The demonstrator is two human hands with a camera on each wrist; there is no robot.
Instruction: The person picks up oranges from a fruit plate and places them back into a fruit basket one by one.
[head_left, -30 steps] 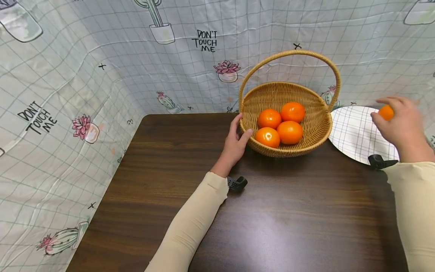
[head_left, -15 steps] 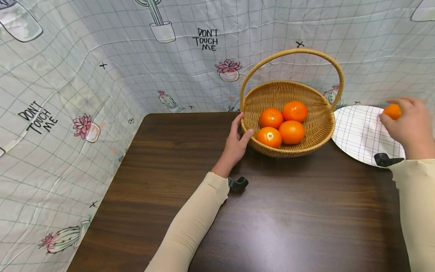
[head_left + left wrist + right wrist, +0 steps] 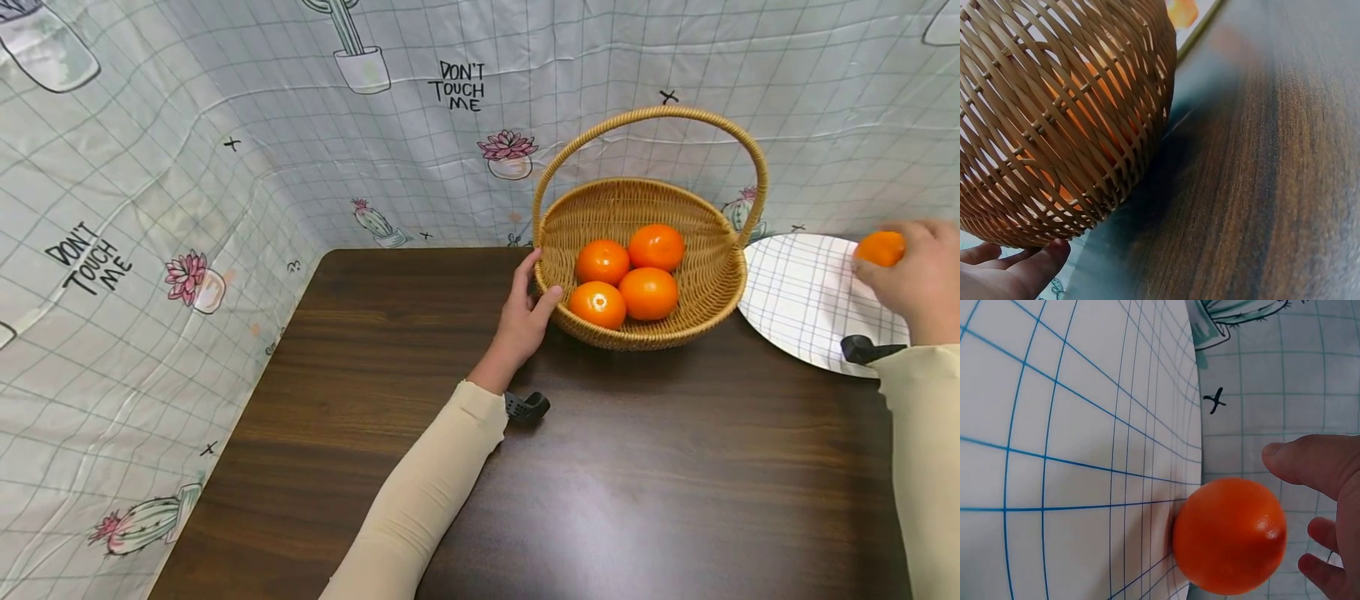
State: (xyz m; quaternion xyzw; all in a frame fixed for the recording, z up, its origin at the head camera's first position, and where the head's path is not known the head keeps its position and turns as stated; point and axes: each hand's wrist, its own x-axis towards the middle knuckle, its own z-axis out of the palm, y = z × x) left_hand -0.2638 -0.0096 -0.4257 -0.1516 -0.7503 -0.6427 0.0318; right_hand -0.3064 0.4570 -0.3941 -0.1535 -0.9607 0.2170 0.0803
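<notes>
A wicker basket (image 3: pixel 645 337) with a tall arched handle holds several oranges (image 3: pixel 648 293). My left hand (image 3: pixel 519 323) rests against the basket's left side, its thumb and fingers spread along the rim. In the left wrist view the fingertips (image 3: pixel 1054 251) touch the woven wall, and orange peel shows through the gaps. To the right, one orange (image 3: pixel 1230 536) sits on a round white plate (image 3: pixel 802 292) with a grid pattern. My right hand (image 3: pixel 930 279) is beside that orange; in the right wrist view its thumb and fingers stand apart from the peel.
The dark wooden table (image 3: pixel 637 467) spreads in front of the basket and to its left. A white gridded cloth (image 3: pixel 420 158) printed with cacti hangs behind the table and along the left side. Each wrist wears a black device (image 3: pixel 528 407).
The right hand has moved slightly rightward over the plate with the orange, and more of the orange shows beside the fingers now. The left hand keeps its place on the basket.
</notes>
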